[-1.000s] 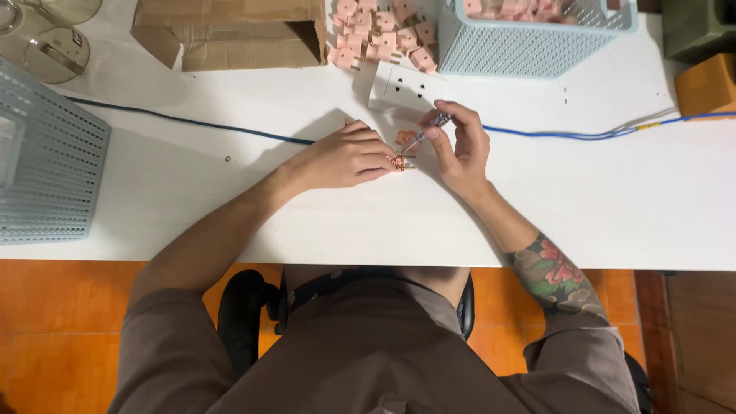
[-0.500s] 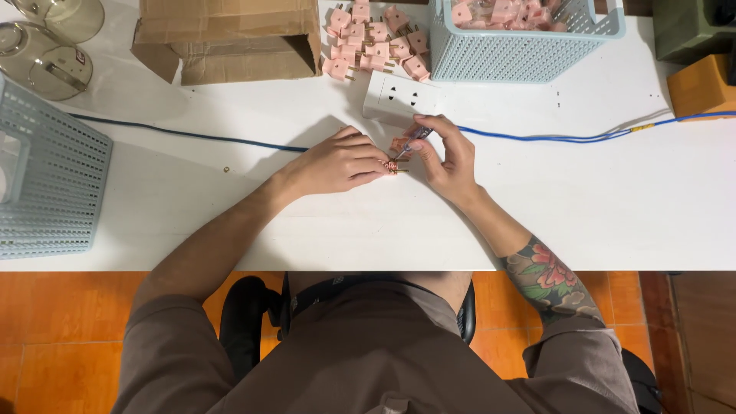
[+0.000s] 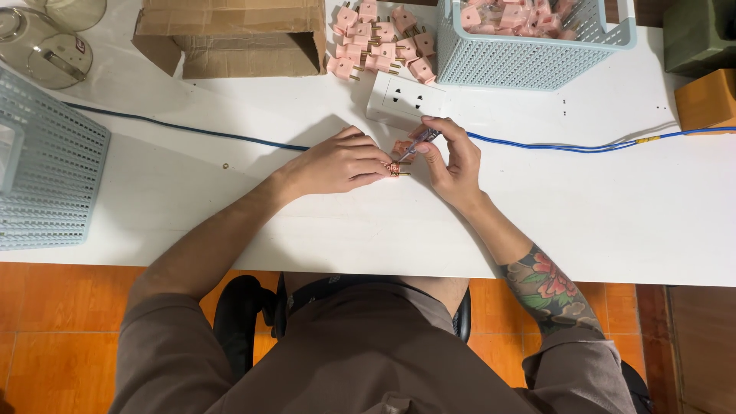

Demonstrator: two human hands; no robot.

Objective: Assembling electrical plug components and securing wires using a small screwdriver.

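Mid-assembly, just in front of the white socket block [image 3: 405, 98]: left hand [image 3: 337, 162] pinching a pink plug [image 3: 397, 159], right hand [image 3: 454, 157] gripping a small screwdriver [image 3: 418, 142] against it. Loose plugs [image 3: 379, 42] behind the block likely remaining.

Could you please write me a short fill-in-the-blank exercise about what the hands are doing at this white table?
1. The left hand pinches a small ____ plug part with brass pins.
2. The right hand holds a slim ____ against it.
3. A ____ cable runs across the table.
4. More parts fill the pale blue ____.

Missing words: pink; screwdriver; blue; basket
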